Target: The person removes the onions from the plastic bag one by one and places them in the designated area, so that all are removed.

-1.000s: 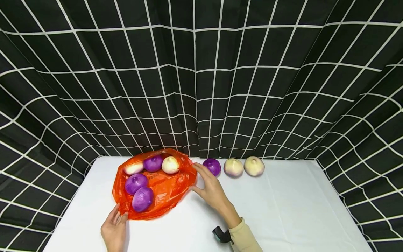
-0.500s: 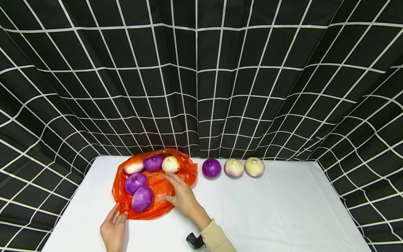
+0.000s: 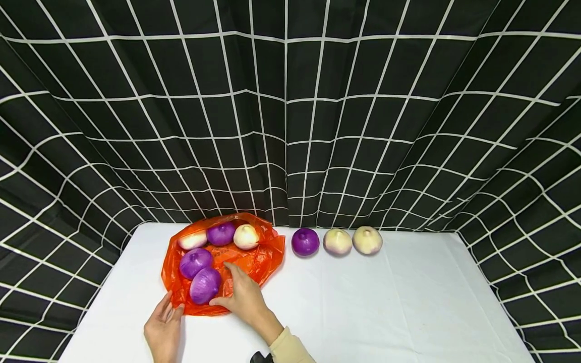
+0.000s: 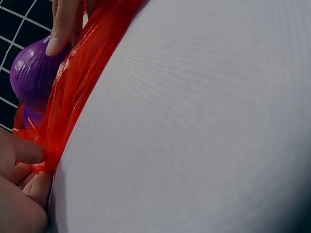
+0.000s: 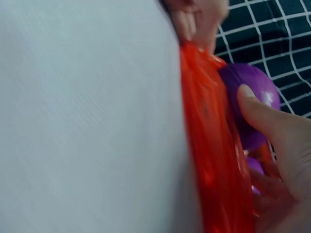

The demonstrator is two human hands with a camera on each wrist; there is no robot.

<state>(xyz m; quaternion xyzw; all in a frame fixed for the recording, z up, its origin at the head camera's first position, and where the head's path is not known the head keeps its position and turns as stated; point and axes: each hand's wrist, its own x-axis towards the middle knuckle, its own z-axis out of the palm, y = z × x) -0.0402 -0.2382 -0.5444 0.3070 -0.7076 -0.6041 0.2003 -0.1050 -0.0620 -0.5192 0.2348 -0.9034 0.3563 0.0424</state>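
A red plastic bag (image 3: 247,262) lies spread open on the table, with purple and whitish onions in it. My left hand (image 3: 163,325) pinches the bag's near left edge between thumb and fingers, which also shows in the left wrist view. My right hand (image 3: 247,300) is over the bag's near side, thumb and fingers spread beside the nearest purple onion (image 3: 205,286). In the right wrist view the thumb (image 5: 248,92) overlaps that onion. Behind it sit another purple onion (image 3: 196,263), then a third purple onion (image 3: 221,234) between two whitish ones.
To the right of the bag, a purple onion (image 3: 305,242) and two whitish onions (image 3: 352,241) stand in a row near the back edge of the white table (image 3: 399,302). A black curtain (image 3: 363,126) with white grid lines surrounds the back and sides.
My right hand has left the bag's right edge and moved left and nearer, across the bag to the front purple onion. The left hand keeps its hold on the bag.
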